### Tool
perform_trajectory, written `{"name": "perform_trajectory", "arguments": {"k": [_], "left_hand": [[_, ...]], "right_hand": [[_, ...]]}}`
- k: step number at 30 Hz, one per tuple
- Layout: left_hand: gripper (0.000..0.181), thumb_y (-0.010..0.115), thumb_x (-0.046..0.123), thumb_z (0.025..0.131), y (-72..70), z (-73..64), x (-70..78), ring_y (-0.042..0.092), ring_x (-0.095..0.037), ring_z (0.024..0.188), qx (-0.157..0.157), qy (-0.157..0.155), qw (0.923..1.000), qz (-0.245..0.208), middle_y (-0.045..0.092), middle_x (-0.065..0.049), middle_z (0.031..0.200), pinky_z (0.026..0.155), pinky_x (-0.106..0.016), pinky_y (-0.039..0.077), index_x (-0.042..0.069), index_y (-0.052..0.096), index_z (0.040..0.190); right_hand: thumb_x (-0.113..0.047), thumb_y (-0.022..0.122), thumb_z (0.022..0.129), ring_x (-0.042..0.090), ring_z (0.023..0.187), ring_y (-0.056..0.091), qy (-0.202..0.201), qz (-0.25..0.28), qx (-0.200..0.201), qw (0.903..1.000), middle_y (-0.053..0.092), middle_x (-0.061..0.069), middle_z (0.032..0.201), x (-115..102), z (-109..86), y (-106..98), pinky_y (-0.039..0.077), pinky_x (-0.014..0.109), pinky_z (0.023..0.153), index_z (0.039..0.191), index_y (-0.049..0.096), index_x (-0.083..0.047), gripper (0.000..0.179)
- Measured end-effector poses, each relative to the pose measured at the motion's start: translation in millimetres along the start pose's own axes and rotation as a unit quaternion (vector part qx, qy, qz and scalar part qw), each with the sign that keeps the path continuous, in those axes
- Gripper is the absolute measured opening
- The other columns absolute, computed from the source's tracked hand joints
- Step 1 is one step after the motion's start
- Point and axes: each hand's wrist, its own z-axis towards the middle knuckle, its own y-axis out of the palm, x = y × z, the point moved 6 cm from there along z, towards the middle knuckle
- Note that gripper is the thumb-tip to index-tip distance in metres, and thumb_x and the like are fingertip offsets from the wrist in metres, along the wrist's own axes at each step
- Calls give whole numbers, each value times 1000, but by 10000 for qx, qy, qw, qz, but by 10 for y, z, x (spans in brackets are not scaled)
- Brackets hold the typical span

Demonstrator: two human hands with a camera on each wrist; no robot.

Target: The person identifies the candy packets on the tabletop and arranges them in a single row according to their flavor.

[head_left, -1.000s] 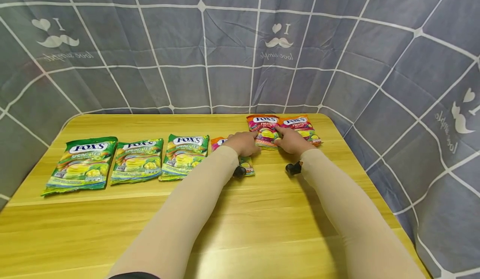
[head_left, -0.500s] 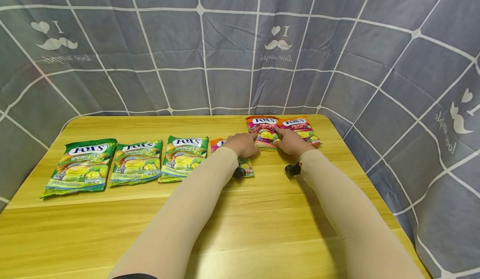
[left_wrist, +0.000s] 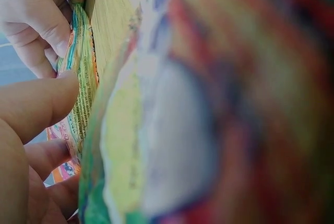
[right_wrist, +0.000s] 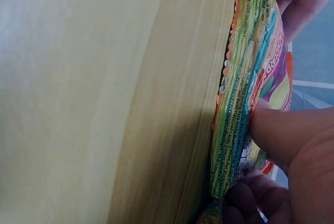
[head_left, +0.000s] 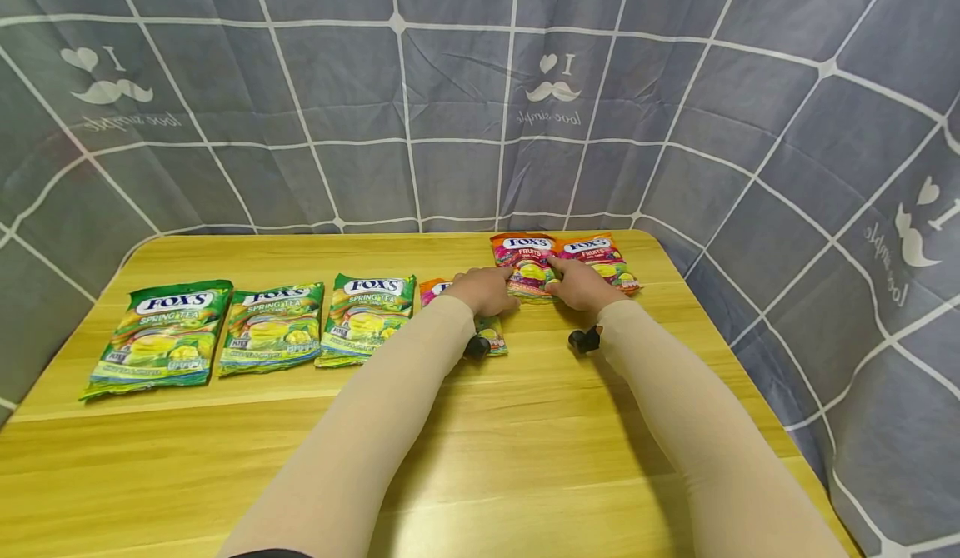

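A red and purple FOX'S Fruits candy bag (head_left: 531, 271) lies near the table's back edge, between both hands. My left hand (head_left: 483, 290) holds its left side, and my right hand (head_left: 585, 285) grips its right side. In the right wrist view, the thumb (right_wrist: 284, 132) presses on the printed front while the other fingers curl at the edge. The left wrist view shows the left thumb (left_wrist: 42, 101) against the bag's side. Another Fruits bag (head_left: 600, 260) sits just to the right. A further orange one (head_left: 492, 337) is partly hidden under my left hand and sleeve.
Three green FOX'S Spring Tea bags (head_left: 161, 337) stand in a row on the left of the wooden table (head_left: 525, 475). A grey curtain with white lines (head_left: 450, 83) hangs behind and around the table. Black wrist camera parts (head_left: 583, 340) stick out below each hand.
The head view has tilted very slightly, so the scene sits a little lower. Both hands stay on the same candy bag, with no clear movement.
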Motion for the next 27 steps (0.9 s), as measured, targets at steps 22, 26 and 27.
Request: {"name": "perform_trajectory", "arguments": {"k": [22,26,27], "left_hand": [[76,62,50,104,-30,25,37,41,-34,155,300,262,9963,-768,45,-8,167,125,-65,26,18,33,167],[75,61,49,104,-68,34,75,42,-33,154,510,318,9938,-937,46,-8,166,125,-63,27,19,35,167],[73,61,48,104,-81,32,85,42,-32,154,580,320,9930,-982,46,-7,166,125,-63,27,19,36,166]], "right_hand": [[-21,66,104,39,159,30,-55,1079,615,9922,37,16,169,94,-25,-60,26,56,129,166,36,-14,69],[-19,66,104,37,152,41,-130,1250,841,9885,47,20,162,106,-76,-126,33,55,126,164,39,-12,67],[-18,66,104,36,147,46,-141,1245,898,9880,51,21,157,112,-91,-145,37,54,124,164,39,-12,66]]}}
